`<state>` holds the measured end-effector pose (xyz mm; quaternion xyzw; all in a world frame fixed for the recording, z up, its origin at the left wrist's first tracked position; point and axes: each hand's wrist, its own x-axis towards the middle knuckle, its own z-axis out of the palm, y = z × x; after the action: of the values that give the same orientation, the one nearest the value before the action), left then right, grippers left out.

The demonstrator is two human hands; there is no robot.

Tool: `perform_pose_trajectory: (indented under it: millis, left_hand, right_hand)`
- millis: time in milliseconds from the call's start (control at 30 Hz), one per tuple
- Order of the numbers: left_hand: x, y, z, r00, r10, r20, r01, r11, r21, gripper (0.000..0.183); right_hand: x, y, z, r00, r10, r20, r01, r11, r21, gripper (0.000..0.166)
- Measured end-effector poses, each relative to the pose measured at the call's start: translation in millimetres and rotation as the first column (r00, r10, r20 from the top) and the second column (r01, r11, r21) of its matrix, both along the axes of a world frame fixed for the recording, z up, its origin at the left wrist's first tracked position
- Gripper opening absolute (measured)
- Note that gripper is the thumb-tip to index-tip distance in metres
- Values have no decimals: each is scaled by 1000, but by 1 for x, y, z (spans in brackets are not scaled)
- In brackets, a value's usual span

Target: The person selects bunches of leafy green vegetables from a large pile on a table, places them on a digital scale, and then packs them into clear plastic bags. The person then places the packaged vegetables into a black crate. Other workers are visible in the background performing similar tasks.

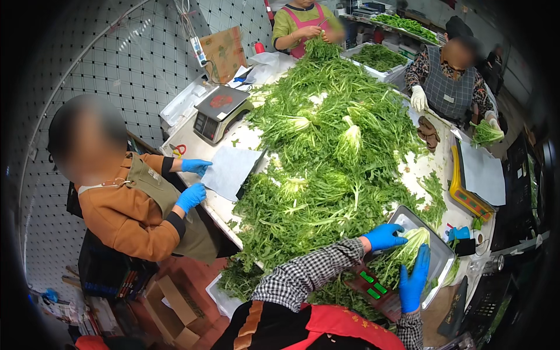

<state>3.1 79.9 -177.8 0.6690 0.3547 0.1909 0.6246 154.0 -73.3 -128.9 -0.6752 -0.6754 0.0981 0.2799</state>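
In blue gloves, both my hands are at a leafy green with a pale stem end (413, 245), above a metal tray (442, 249) at the lower right. My left hand (386, 237) has its fingers apart at the left of the pale stems. At their right side, my right hand (413, 278) lies flat with its fingers pointing up. Below the tray is a scale with a lit green display (372, 285). A large heap of frilly leafy greens (323, 175) covers the middle of the white table (225, 218).
On the left a person in blue gloves holds a white sheet (229, 170) near a scale (223, 109) and red-handled scissors (178, 150). Two people stand across the table, each holding greens. A yellow scale (468, 197), a brown cloth (428, 133) and a clear bottle (486, 264) lie right.
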Motion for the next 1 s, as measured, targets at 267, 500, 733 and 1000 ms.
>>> perform_pose_trajectory:
  millis: [267,500,733,1000]
  left_hand:
    - [-81,90,38,881,471,43,-473,875,103,74]
    - [-192,188,59,646,761,59,-760,633,147,90]
    - [-363,258,41,183,983,11,-909,165,383,93]
    - [-462,244,64,-24,998,-59,-881,7,473,90]
  right_hand:
    - [0,-2,3,1000,3,-22,-4,1000,-14,73]
    - [3,-5,1,999,-27,-17,27,999,-29,71]
    - [1,-3,5,995,-15,-101,12,999,-37,72]
    - [-3,-3,7,994,-13,-107,10,999,-36,75]
